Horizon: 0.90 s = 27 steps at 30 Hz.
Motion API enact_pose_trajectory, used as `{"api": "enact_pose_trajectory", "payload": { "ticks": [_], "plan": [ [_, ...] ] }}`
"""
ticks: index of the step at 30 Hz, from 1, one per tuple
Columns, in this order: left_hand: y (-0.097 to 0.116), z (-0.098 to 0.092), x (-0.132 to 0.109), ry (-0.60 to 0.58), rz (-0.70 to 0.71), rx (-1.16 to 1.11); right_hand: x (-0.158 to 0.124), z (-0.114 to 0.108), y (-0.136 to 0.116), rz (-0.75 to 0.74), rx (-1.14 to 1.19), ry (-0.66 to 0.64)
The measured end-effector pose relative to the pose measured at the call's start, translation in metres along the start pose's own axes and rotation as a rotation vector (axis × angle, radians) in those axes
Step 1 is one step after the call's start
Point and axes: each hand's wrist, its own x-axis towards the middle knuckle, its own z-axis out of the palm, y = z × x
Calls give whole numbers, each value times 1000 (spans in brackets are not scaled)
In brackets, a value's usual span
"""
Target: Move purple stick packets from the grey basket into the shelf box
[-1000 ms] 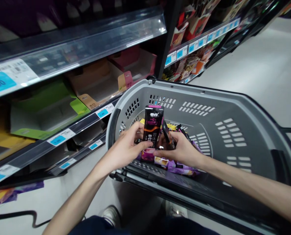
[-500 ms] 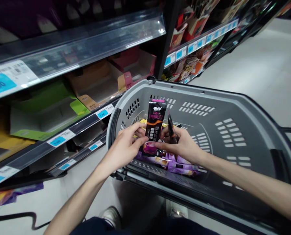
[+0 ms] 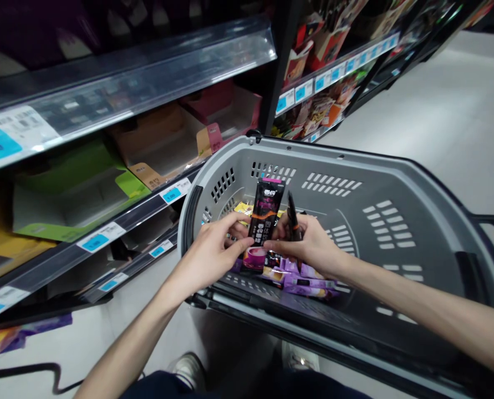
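Over the left end of a grey shopping basket (image 3: 380,177), my left hand (image 3: 219,244) pinches the left edge of a black drink sachet (image 3: 264,213) with a pink top and a purple cup picture. The sachet stands nearly upright, its front towards me. My right hand (image 3: 309,241) grips a second black sachet (image 3: 293,219), seen almost edge-on, while its thumb reaches to the first sachet's right edge. Beneath the hands lie several purple packets (image 3: 305,281) on the basket floor. Partly hidden behind the first sachet are yellow packets (image 3: 243,208).
Open display cartons, one of them a green carton (image 3: 72,194), line the lower shelf on the left. A clear shelf edge with a price tag (image 3: 16,136) juts out above. Red packages (image 3: 327,47) fill the farther shelf. A black cable (image 3: 22,370) lies on the floor.
The first sachet has sunk slightly and leans a little more to the right. Both hands stay in nearly the same place, still holding the sachets.
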Motion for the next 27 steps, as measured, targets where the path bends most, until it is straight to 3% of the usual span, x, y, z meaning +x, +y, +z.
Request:
{"api": "enact_pose_trajectory", "payload": {
  "ticks": [9, 12, 18, 27],
  "plan": [
    [0, 1, 2, 115, 35, -97, -2, 1, -2, -26, -157, -104],
    [-1, 1, 2, 135, 27, -112, -3, 2, -6, -78, -213, -86],
    [-1, 1, 1, 76, 2, -90, 0, 1, -2, -97, -152, 48],
    [5, 0, 0, 48, -5, -120, 1, 0, 2, -21, -25, 22]
  ]
}}
